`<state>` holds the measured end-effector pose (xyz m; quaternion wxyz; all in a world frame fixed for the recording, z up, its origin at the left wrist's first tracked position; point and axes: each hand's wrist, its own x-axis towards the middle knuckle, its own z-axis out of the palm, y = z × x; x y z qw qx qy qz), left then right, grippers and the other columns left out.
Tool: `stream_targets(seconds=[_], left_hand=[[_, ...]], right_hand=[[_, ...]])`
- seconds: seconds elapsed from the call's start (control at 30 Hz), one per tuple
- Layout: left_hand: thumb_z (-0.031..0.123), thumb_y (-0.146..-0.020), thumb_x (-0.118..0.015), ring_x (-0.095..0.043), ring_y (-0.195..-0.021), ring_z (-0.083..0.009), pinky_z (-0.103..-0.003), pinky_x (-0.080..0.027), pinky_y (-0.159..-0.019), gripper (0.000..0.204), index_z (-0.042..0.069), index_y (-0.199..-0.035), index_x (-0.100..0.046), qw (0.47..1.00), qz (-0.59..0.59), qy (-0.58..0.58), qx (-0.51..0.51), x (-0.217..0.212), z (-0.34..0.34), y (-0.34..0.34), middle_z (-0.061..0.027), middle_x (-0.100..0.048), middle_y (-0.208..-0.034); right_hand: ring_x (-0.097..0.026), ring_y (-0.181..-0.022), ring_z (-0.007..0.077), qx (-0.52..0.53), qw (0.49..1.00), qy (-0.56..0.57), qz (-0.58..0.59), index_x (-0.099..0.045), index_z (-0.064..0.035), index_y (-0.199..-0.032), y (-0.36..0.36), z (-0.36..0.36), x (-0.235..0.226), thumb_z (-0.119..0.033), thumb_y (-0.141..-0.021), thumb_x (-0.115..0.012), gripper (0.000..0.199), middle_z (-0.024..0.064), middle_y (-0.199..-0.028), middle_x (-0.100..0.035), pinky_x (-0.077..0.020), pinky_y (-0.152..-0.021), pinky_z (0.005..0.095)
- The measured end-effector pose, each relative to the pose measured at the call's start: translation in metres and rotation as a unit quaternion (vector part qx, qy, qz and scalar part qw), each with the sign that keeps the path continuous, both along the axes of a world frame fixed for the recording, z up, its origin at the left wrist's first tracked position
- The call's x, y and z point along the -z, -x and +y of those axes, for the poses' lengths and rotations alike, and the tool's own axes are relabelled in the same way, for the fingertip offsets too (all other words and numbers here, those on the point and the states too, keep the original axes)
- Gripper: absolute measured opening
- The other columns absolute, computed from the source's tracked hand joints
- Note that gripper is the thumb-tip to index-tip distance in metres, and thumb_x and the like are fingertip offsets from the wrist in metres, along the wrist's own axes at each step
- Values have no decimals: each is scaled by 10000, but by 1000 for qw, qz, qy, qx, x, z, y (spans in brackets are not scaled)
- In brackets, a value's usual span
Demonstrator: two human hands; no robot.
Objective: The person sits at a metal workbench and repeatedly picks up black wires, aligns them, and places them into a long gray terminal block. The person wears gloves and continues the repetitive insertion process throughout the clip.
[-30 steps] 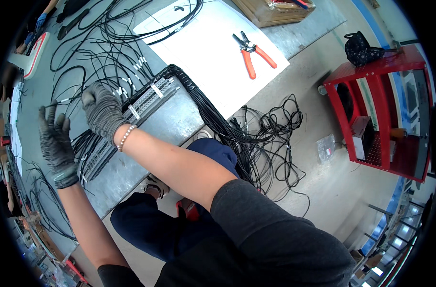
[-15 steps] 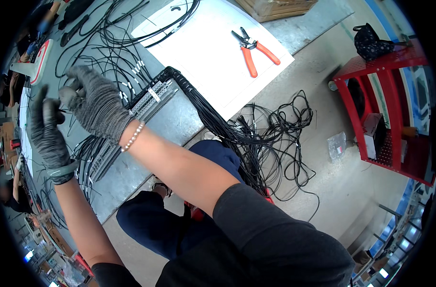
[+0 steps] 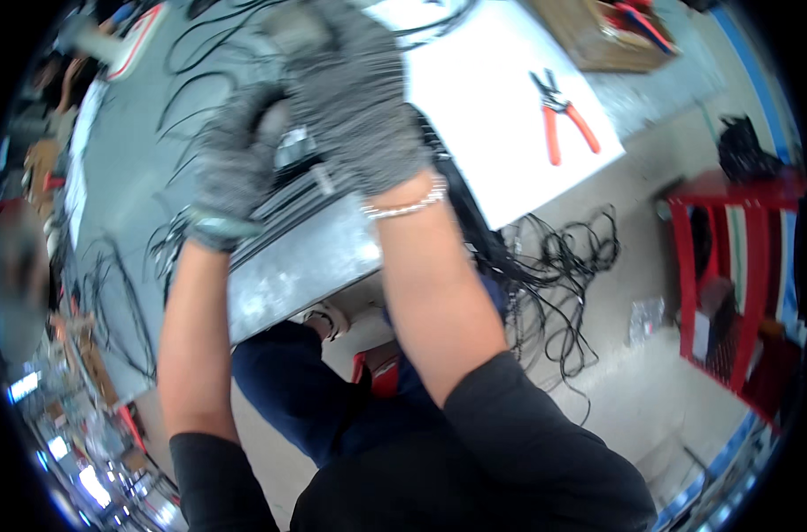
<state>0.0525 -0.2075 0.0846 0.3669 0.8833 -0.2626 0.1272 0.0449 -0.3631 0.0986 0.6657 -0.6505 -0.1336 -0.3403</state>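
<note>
Both my hands wear grey knit gloves and are smeared by motion over the workbench. My left hand [image 3: 235, 164] has bent fingers beside a long grey terminal-block strip [image 3: 301, 202]. My right hand [image 3: 354, 106] is higher and to the right, reaching over loose black wires [image 3: 213, 44]; its fingertips blur at the top. Whether either hand grips a wire cannot be made out. Part of the strip is hidden behind my hands. A black cable bundle [image 3: 461, 191] runs from the strip's right end off the bench edge.
Wire strippers [image 3: 558, 120] with orange-red handles lie on a white sheet [image 3: 492, 168] to the right. Behind them stands a cardboard box [image 3: 589, 44] holding tools. Tangled black cables [image 3: 563, 266] hang near the floor, and a red cart [image 3: 731, 293] stands at far right.
My hands have moved right and closer together, over the wires and strip. The view has shifted left, so the bench, wire strippers and cart appear further right.
</note>
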Motion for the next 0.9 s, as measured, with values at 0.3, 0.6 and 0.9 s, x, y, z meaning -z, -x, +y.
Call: stream_targets(seconds=[0.3, 0.6, 0.9], left_hand=[[255, -896, -583, -620, -827, -343, -406, -487, -773, 244, 60, -1034, -635, 977, 92, -183, -51, 33, 27, -29, -184, -651, -887], [277, -901, -595, -626, -739, -162, -307, -505, -707, 250, 42, -965, -655, 904, 390, 26, -174, 79, 98, -46, -80, -693, -831], [282, -923, -583, -556, -686, -56, -202, -471, -557, 242, 94, -1057, -657, 859, 485, 95, -133, 61, 99, -53, 20, -667, -880]], right_hand=[[-594, -624, 96, -76, 981, -129, 127, -680, -16, -976, 6, 13, -9, -407, -934, -573, 408, 41, -723, -619, -518, -558, 227], [-647, -820, 164, -64, 872, 359, 327, -655, -100, -1080, -8, 48, 40, -221, -918, -596, 211, 94, -906, -681, -532, -783, 318], [-645, -929, 282, -158, 718, 491, 468, -680, -133, -1074, -15, 67, 55, -218, -900, -579, 218, 141, -989, -672, -493, -884, 384]])
